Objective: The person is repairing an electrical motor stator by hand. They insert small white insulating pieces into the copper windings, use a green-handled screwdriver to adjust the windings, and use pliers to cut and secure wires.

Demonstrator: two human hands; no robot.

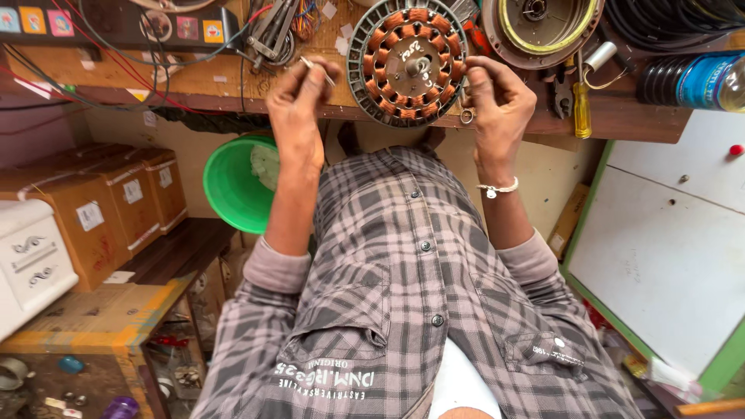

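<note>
At the bench edge: a round fan stator (pixel 407 62) with copper-coloured coils lies flat on the wooden workbench (pixel 233 77), its rim reaching the near edge.
Around it: a round metal motor cover (pixel 539 27) sits just beside the stator toward the far right; a yellow-handled screwdriver (pixel 581 109) and pliers (pixel 560 89) lie near the bench's right edge; a dark bottle (pixel 702 81) with a blue label lies at the right corner; red and black wires (pixel 116 62) trail over the left part.
In the way: nothing covers the stator's face; the right fingers overlap its right rim.
Left hand: the left hand (pixel 299 101) is raised at the stator's left, fingers pinched narrowly on a thin metal pin (pixel 318 71).
Right hand: the right hand (pixel 497 97) curls at the stator's right rim, fingers bent close, touching it; a white wristband shows.
Below the bench: a green plastic tub (pixel 237 182) stands at left.
Packages: brown cardboard boxes (pixel 116 206) with white rectangular labels stand stacked at far left; small coloured square stickers line the bench's far left corner.
</note>
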